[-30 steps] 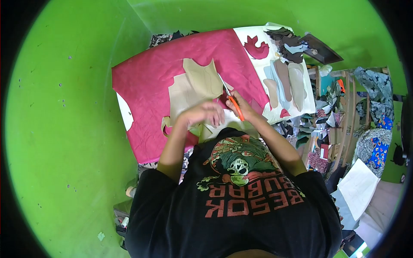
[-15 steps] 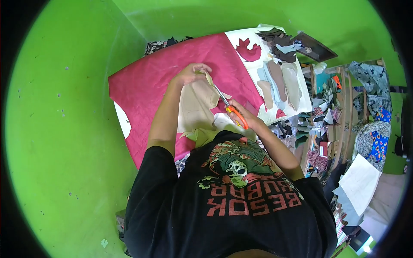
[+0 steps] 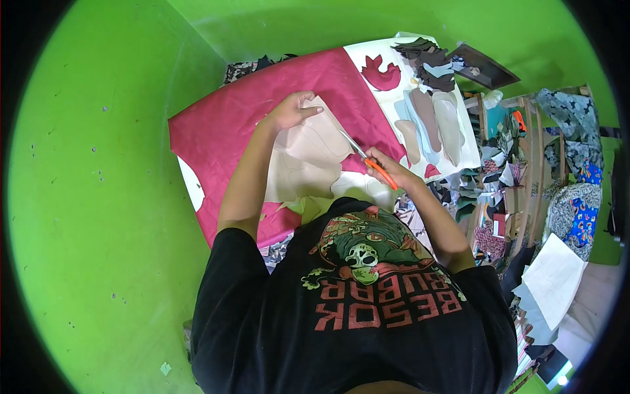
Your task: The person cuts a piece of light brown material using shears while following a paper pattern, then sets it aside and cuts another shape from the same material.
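Note:
My left hand [image 3: 296, 111] pinches the far edge of a beige sheet of material [image 3: 318, 136], which bears thin drawn curved outlines. Orange-handled scissors [image 3: 382, 173] are gripped in my right hand [image 3: 394, 169], their blades pointing up and left against the right edge of the sheet. Whether the blades are parted is hard to make out. Under the beige material spreads a large crimson sheet [image 3: 230, 138]. The beige piece reaches down toward my body, where a yellowish-green scrap [image 3: 305, 207] lies close to my shirt.
On the white right end of the table [image 3: 364, 56] lie a crimson cutout [image 3: 380, 73], dark stacked pieces [image 3: 420, 56] and sole-shaped pieces [image 3: 423, 111]. A dark framed tray [image 3: 485, 65] is beyond them. Shelves crammed with scraps [image 3: 505, 177] stand right; a green wall [image 3: 98, 197] rises left.
The beige sheet, folded up before, now lies flatter with its outlines showing. My right hand and the scissors have shifted slightly right, and the handles have turned.

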Demonstrator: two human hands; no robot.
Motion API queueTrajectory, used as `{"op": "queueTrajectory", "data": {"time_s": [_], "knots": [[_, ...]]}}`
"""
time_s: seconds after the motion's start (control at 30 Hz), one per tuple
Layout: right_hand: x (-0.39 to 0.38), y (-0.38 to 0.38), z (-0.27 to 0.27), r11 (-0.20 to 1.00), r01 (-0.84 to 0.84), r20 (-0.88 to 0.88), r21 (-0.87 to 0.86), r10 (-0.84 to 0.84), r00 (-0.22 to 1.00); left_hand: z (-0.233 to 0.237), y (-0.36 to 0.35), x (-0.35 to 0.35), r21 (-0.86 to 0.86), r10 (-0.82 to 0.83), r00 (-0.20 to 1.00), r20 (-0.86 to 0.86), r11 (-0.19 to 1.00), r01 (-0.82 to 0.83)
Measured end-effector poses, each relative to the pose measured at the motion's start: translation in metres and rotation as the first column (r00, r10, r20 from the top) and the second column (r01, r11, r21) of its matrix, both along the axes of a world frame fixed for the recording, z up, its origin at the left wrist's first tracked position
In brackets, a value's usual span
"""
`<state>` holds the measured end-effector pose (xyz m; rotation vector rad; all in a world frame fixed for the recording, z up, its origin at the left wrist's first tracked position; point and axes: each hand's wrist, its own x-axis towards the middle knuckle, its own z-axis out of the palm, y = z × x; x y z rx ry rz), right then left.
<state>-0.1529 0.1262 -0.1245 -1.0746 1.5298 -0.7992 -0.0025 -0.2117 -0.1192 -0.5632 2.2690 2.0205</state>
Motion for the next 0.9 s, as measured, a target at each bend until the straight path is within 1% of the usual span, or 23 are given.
{"op": "queueTrajectory", "data": {"time_s": [0.07,0.13,0.2,0.23,0.27,0.3,0.33,0.37,0.4,0.43,0.47,0.5,0.53,0.57,0.6,0.67,0.7,0.77,0.8,0.87,0.9], "knots": [[0.000,-0.001,0.008,0.987,0.059,0.155,0.150,-0.082,0.984,0.003,-0.001,0.000,-0.036,-0.006,1.000,0.000,0.999,0.006],[0.002,-0.004,0.009,0.990,0.055,0.126,0.131,-0.072,0.989,0.005,0.000,0.002,-0.070,-0.013,1.000,0.002,0.997,0.013],[0.003,-0.005,0.000,0.992,0.052,0.096,0.113,-0.063,0.993,0.008,0.004,0.004,-0.125,0.018,0.997,-0.069,0.992,-0.027],[0.006,-0.006,-0.017,0.996,0.037,0.018,-0.077,-0.035,0.999,0.014,0.006,0.005,-0.128,0.021,0.997,-0.070,0.991,-0.030],[0.005,-0.005,-0.031,0.965,0.005,-0.063,-0.263,-0.023,0.998,0.021,0.007,0.006,-0.073,0.051,0.999,-0.005,0.996,-0.051],[0.005,-0.006,-0.029,0.964,0.002,-0.064,-0.265,-0.020,0.998,0.025,0.008,0.008,-0.017,0.077,0.995,0.061,0.997,-0.076],[0.005,-0.007,-0.027,0.992,0.065,0.088,-0.109,-0.056,0.995,0.026,0.009,0.009,-0.020,0.081,0.995,0.060,0.997,-0.079],[0.005,-0.008,-0.025,0.993,0.103,0.230,0.058,-0.114,0.967,0.028,0.009,0.010,0.002,0.095,0.994,0.054,0.995,-0.095],[0.006,-0.008,-0.021,0.993,0.101,0.230,0.057,-0.111,0.967,0.028,0.009,0.012,0.024,0.108,0.993,0.049,0.994,-0.109],[0.007,-0.010,-0.016,0.995,0.086,0.204,0.059,-0.096,0.974,0.019,0.006,0.012,0.023,0.110,0.993,0.049,0.994,-0.111],[0.009,-0.011,-0.011,0.996,0.071,0.177,0.060,-0.081,0.981,0.006,0.001,0.011,0.068,0.119,0.991,0.056,0.990,-0.123],[0.013,-0.011,-0.005,0.996,0.071,0.178,0.058,-0.081,0.981,0.009,0.002,0.010,0.113,0.126,0.990,0.065,0.985,-0.133],[0.019,-0.011,0.002,0.997,0.071,0.105,-0.020,-0.069,0.992,0.013,0.002,0.010,0.110,0.126,0.990,0.065,0.985,-0.133],[0.022,-0.012,0.007,0.993,0.066,0.030,-0.098,-0.063,0.998,0.017,0.001,0.010,0.130,0.086,0.994,0.071,0.987,-0.094],[0.024,-0.012,0.005,0.993,0.067,0.030,-0.101,-0.065,0.997,0.023,0.002,0.010,0.152,0.044,0.996,0.077,0.987,-0.055],[0.027,-0.013,0.000,0.991,0.117,0.129,-0.062,-0.108,0.986,0.025,0.003,0.011,0.155,0.050,0.997,0.063,0.986,-0.059],[0.028,-0.014,-0.002,0.991,0.118,0.129,-0.064,-0.109,0.986,0.029,0.004,0.011,0.161,0.057,0.997,0.048,0.985,-0.064],[0.029,-0.016,-0.004,0.978,0.208,0.359,0.000,-0.194,0.913,0.037,0.006,0.014,0.186,0.051,0.996,0.073,0.981,-0.064],[0.028,-0.016,-0.003,0.978,0.209,0.360,-0.001,-0.194,0.913,0.040,0.007,0.015,0.213,0.046,0.994,0.099,0.975,-0.066],[0.026,-0.017,-0.001,0.965,0.215,0.439,0.152,-0.260,0.860,0.033,0.006,0.017,0.195,0.030,0.996,0.090,0.980,-0.047],[0.026,-0.016,-0.001,0.965,0.215,0.440,0.152,-0.261,0.860,0.032,0.005,0.018,0.177,0.013,0.997,0.079,0.984,-0.027]]}}
